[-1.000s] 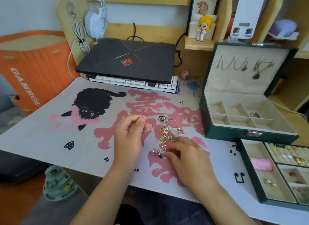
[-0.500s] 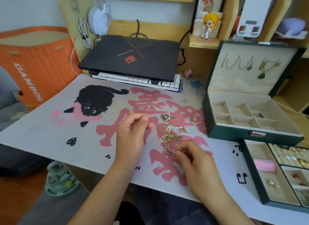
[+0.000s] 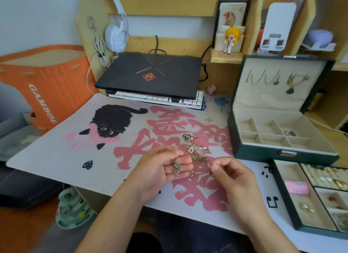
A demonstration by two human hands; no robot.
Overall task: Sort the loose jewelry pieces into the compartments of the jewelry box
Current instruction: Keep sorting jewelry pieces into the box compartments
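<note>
I observe the left hand (image 3: 158, 170) raised palm-up over the desk mat (image 3: 56, 151), its fingers (image 3: 180, 161) curled and pinching the hook of a drop earring (image 3: 176, 167) that hangs down across the palm, a blue stone at its lower end. The right hand (image 3: 233, 175) sits just beside it, fingers curled inward, thumb and forefinger pinching a small ring-like piece (image 3: 214, 164); I cannot tell exactly what that piece is. Between and just beyond the two hands lies the pile of loose jewelry (image 3: 195, 151), a tangle of gold and silver pieces resting on the mat, with one small gold diamond-shaped piece (image 3: 191, 174) lying apart, near the left fingertips. The green jewelry box (image 3: 263, 151) stands open to the right of the pile; necklaces (image 3: 273, 79) hang inside its raised lid, and one small silver item (image 3: 289, 133) lies in a rear right compartment of its divided tray, the other compartments showing bare lining. A second green tray (image 3: 288, 205) sits in front of the box at the right edge of the desk, holding rings in its roll slots, a pink tag and several further pieces. At the back of the desk a closed black laptop (image 3: 150, 73) rests over a white keyboard (image 3: 160, 98).
</note>
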